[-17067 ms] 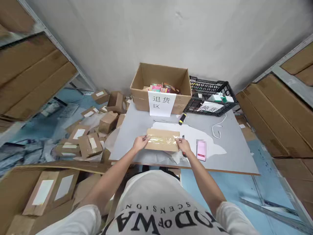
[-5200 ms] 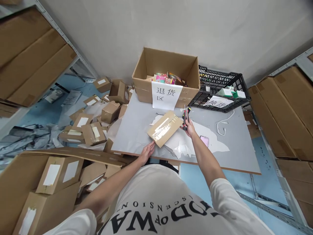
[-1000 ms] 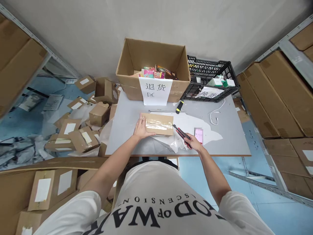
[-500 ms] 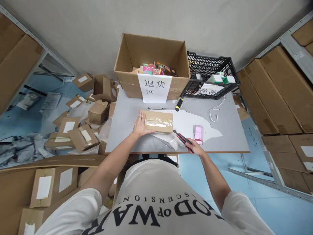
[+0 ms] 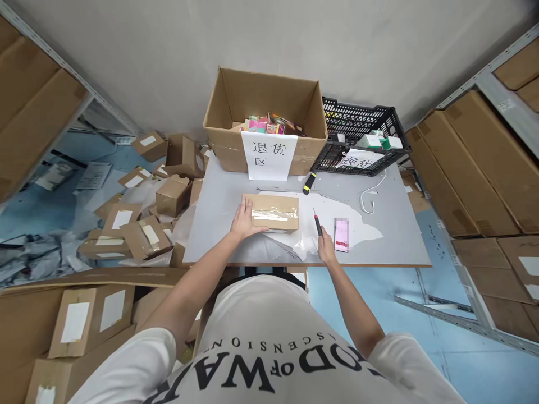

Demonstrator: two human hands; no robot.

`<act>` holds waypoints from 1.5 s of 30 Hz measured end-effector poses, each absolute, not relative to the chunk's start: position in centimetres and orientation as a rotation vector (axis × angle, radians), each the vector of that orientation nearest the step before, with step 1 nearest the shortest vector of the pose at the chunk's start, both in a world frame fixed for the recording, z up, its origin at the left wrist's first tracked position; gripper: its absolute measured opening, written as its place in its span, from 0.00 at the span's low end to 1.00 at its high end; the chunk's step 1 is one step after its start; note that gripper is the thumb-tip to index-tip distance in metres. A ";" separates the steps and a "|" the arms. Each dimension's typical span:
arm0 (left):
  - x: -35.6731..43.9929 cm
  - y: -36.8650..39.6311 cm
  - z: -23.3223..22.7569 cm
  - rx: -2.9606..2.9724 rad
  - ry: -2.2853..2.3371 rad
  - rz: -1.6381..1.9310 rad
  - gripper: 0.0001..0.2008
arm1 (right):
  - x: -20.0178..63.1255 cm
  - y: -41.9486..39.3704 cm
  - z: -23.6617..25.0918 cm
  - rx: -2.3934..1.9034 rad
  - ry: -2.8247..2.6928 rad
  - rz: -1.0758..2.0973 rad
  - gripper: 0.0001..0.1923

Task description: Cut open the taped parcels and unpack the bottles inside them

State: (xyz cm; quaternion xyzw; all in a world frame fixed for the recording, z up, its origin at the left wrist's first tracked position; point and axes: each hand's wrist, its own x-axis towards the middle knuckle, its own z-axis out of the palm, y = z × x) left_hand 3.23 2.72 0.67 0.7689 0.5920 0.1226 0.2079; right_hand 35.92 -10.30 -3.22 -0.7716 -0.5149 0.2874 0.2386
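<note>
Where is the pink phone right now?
In the head view the pink phone lies flat on the table, right of the middle, just beside the right hand holding the knife, and right of the taped parcel.

- Brown cardboard parcel (image 5: 272, 212) is showing a shiny clear tape stripe.
- Red-and-black utility knife (image 5: 316, 223) is lying against the pale grey table (image 5: 396, 241).
- Pink phone (image 5: 341, 234) is glowing beside a black crate (image 5: 357, 120).

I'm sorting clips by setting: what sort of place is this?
Probably a warehouse returns or parcel station: metal shelving with big cartons, small taped parcels piled on the floor, and a labelled open box of goods on the work table.
</note>
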 end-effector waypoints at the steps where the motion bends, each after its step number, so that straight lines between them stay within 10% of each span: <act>1: 3.2 2.6 0.6 2.140 1.647 0.347 0.66 | 35.0 -9.6 -3.8 -2.182 -1.396 0.744 0.31; 21: 2.6 1.9 1.6 2.231 1.677 0.219 0.60 | 30.3 -5.3 -9.2 -2.554 -1.515 0.604 0.32; 45: 3.2 -2.0 1.3 2.583 1.321 0.163 0.47 | 26.7 4.8 3.9 -1.681 -2.683 0.343 0.31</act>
